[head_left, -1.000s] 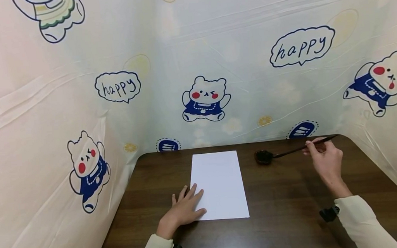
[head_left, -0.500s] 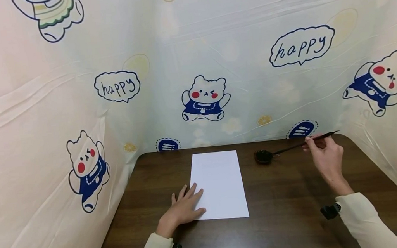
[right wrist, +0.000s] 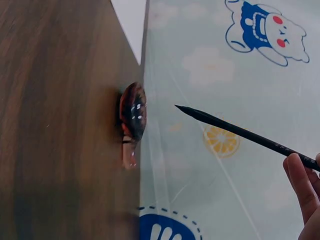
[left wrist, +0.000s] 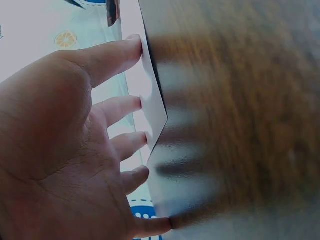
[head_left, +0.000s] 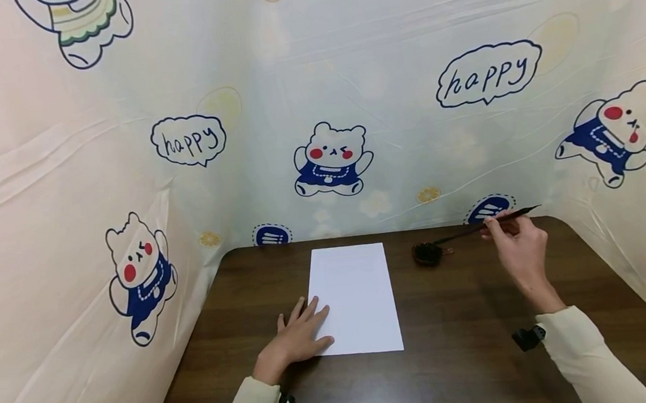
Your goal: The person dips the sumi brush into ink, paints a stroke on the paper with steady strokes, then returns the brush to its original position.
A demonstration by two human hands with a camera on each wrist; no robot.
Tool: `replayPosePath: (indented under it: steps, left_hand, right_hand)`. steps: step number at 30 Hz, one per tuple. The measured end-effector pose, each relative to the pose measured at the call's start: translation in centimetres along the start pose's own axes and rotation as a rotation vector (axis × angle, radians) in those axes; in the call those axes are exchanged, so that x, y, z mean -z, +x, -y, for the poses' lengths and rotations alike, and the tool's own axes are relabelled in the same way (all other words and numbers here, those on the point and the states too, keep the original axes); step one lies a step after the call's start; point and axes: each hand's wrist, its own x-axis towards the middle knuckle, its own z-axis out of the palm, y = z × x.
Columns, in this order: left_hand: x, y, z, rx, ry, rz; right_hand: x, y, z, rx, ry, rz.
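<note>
Left hand (head_left: 294, 343) and right hand (head_left: 517, 249) are well apart. The left has its fingers spread, the thumb and nearest fingers on the near left part of a white sheet of paper (head_left: 359, 300), covering a stretch of its left edge; the little finger reaches the surface (head_left: 456, 374) beyond the paper. The right is clamped on a thin dark brush (right wrist: 235, 129), pinching it between thumb and fingers and hiding part of the handle. The brush is held aslant, its left end lower, its right end sticking out past the hand.

The paper lies flat left of the middle of the brown wooden surface. Between it and the right hand, toward the far edge, stands a small dark, glossy dish (head_left: 426, 254) with a short brown piece jutting from its right side. From the head, the brush's left end lines up with the dish's far right edge; the right wrist view shows a gap between the two.

Pale cloth (head_left: 394, 94) hangs along the far, left and right sides, printed with bears, orange slices and "happy" bubbles. Pale sleeves (head_left: 577, 358) cover the forearms, and a small dark device (head_left: 530, 338) sits at the right wrist.
</note>
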Motion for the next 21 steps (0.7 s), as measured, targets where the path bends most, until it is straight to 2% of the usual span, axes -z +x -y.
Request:
replayPosePath:
  steps: [6, 12, 21]
  left_hand:
    - [0.3, 0.3, -0.2, 0.001, -0.013, 0.010]
    - [0.5, 0.4, -0.2, 0.005, -0.014, 0.019]
    - [0.6, 0.6, -0.1, 0.011, -0.007, 0.026]
  right_hand:
    - [-0.7, 0.3, 1.1, -0.004, 0.033, 0.012]
    - [-1.8, 0.3, 2.2, 0.028, 0.108, 0.011]
    - [-3.2, -0.1, 6.7, 0.042, 0.159, 0.015]
